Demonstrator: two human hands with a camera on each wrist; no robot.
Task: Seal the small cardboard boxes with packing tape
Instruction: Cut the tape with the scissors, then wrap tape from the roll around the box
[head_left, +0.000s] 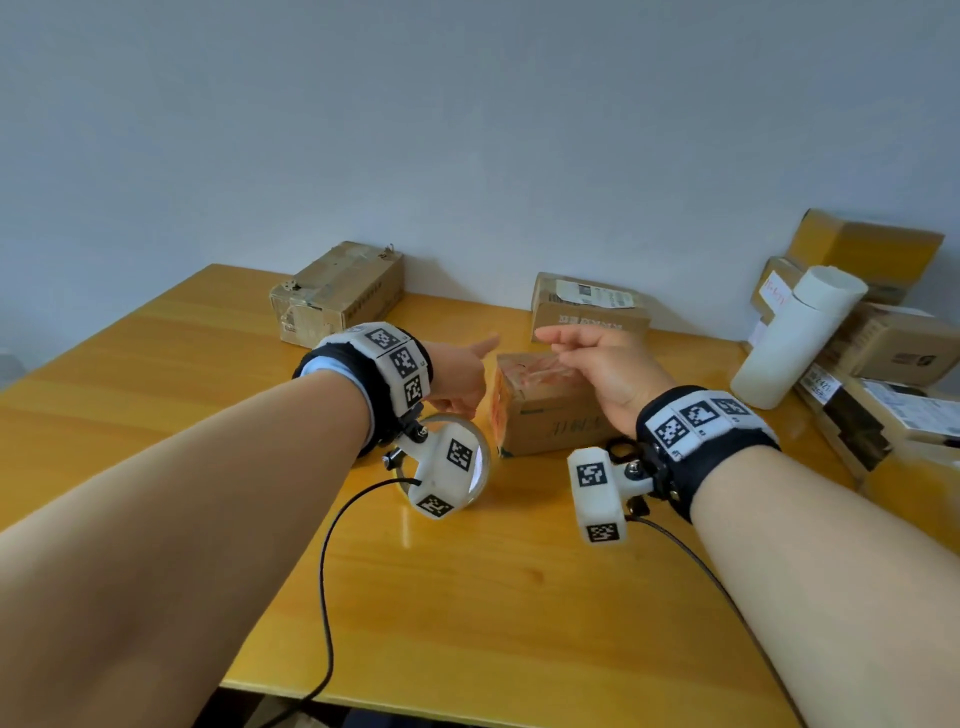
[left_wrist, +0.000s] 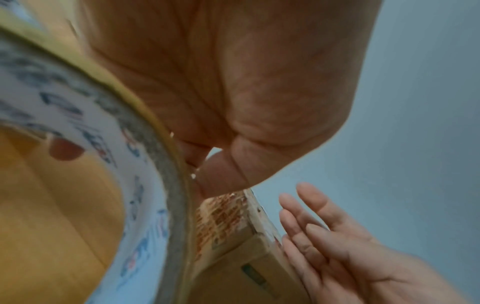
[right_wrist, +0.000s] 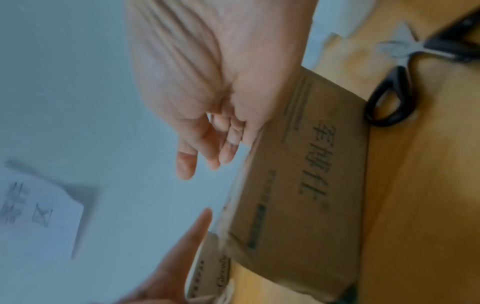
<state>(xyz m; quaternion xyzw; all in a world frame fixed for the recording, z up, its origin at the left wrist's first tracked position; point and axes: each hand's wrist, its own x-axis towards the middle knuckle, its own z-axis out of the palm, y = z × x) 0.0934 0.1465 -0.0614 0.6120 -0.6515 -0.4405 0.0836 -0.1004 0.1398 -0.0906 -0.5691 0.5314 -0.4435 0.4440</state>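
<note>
A small brown cardboard box (head_left: 550, 421) with printed characters on its side (right_wrist: 311, 185) stands in the middle of the yellow table (head_left: 467, 597); its top looks glossy with reddish tape. My left hand (head_left: 457, 374) is just left of the box and grips a roll of clear packing tape (head_left: 482, 447), whose printed core fills the left wrist view (left_wrist: 145, 164). Its index finger (right_wrist: 192, 236) points towards the box. My right hand (head_left: 597, 364) hovers over the box's top with relaxed fingers (right_wrist: 207, 148) and holds nothing.
Black-handled scissors (right_wrist: 389, 96) lie on the table right beside the box. Two more cartons (head_left: 337, 296) (head_left: 587, 306) stand against the back wall. A pile of boxes (head_left: 883, 343) with a white cylinder (head_left: 795, 338) leaning on it crowds the right edge.
</note>
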